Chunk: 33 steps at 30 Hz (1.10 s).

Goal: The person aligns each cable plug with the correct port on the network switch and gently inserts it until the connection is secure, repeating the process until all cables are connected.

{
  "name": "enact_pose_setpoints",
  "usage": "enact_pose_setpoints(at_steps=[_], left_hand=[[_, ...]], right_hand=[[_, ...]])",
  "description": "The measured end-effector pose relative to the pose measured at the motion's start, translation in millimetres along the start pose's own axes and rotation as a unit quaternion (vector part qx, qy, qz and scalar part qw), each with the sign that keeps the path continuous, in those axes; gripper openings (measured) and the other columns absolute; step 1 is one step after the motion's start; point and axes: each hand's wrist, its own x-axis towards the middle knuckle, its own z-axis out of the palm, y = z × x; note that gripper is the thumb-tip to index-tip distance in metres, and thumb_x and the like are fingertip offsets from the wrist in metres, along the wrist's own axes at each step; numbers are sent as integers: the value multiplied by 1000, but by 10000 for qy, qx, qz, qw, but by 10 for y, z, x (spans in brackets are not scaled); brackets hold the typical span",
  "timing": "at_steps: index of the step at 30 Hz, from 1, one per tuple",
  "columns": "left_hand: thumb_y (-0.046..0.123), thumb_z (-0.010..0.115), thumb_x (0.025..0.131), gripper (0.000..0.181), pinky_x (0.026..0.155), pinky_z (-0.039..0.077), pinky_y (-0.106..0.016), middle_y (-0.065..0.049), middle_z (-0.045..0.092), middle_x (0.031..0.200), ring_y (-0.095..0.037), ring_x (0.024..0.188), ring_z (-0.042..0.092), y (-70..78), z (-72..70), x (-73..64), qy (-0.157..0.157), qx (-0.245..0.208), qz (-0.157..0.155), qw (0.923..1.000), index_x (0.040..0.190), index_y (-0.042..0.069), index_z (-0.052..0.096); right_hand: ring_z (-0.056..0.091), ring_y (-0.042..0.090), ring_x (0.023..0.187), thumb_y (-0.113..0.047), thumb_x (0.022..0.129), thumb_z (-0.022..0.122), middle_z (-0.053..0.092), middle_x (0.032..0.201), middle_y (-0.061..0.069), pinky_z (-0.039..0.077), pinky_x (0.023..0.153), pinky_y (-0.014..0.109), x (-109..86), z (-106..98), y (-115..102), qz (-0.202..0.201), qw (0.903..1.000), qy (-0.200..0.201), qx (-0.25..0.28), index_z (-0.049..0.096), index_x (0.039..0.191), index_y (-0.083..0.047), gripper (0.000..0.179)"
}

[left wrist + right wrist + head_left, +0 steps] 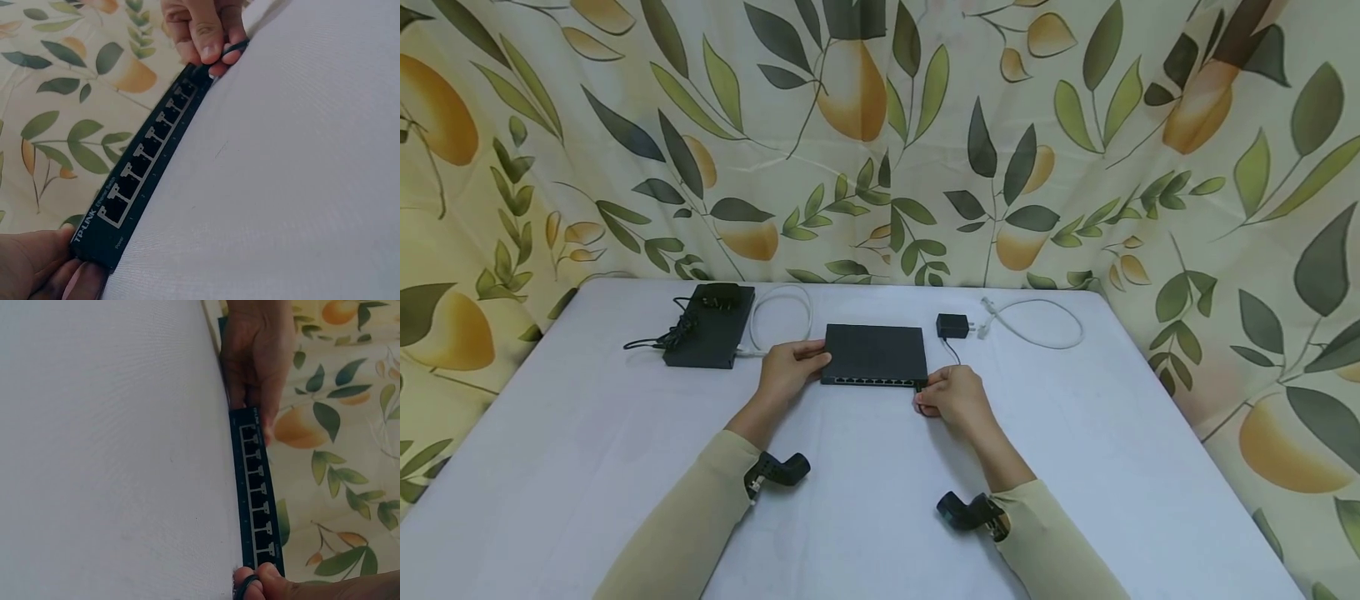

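A black TP-LINK Ethernet switch [875, 354] lies on the white table, its row of ports [147, 156] facing the person. My left hand [792, 371] grips the switch's left end, thumb on the top edge and fingers beneath. At the right end of the port side, my right hand [955, 396] pinches the dark plug and cord [236, 47] of the power adapter [952, 326]. The fingers hide the plug's tip, so I cannot tell whether it sits in the socket. From behind the right hand the cord runs up to the adapter.
Left of the switch lies a black flat box [703, 342] with a bundled black cord [676, 333] on it. A white cable loop [811, 312] sits beside that box. Another white network cable [1037, 343] lies at the back right. Patterned cloth [880, 167] hangs behind the table.
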Motion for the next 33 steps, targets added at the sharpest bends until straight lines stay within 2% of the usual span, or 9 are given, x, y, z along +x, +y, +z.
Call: enact_pose_setpoints(at_steps=[10, 23, 29, 33], left_hand=[[15, 72, 91, 36, 87, 58, -32, -13, 68, 124, -26, 112, 66, 5, 29, 55, 164, -12, 71, 9998, 126, 8, 67], [14, 74, 89, 30, 84, 59, -32, -12, 72, 114, -24, 105, 69, 28, 139, 202, 622, 34, 154, 9979, 119, 8, 71], [14, 73, 89, 30, 85, 59, -32, -12, 72, 114, -23, 105, 69, 36, 146, 229, 662, 47, 170, 9976, 118, 8, 72], [14, 74, 89, 30, 85, 59, -32, -11, 72, 114, -23, 105, 69, 29, 148, 256, 656, 2, 170, 9977, 118, 8, 72]], right_hand=[[66, 9, 58, 8, 83, 72, 73, 82, 19, 59, 58, 22, 52, -7, -7, -37, 9999, -37, 104, 61, 103, 13, 24], [66, 9, 56, 9, 81, 73, 72, 80, 17, 59, 57, 22, 242, -27, -31, -89, 9998, 14, 181, 62, 102, 13, 23], [67, 10, 58, 9, 80, 73, 73, 79, 17, 59, 58, 23, 287, -47, -26, -122, 9997, -65, 219, 62, 102, 14, 25], [68, 10, 60, 5, 80, 75, 74, 83, 17, 60, 60, 23, 279, -77, -37, -118, 9999, -74, 49, 64, 104, 12, 28]])
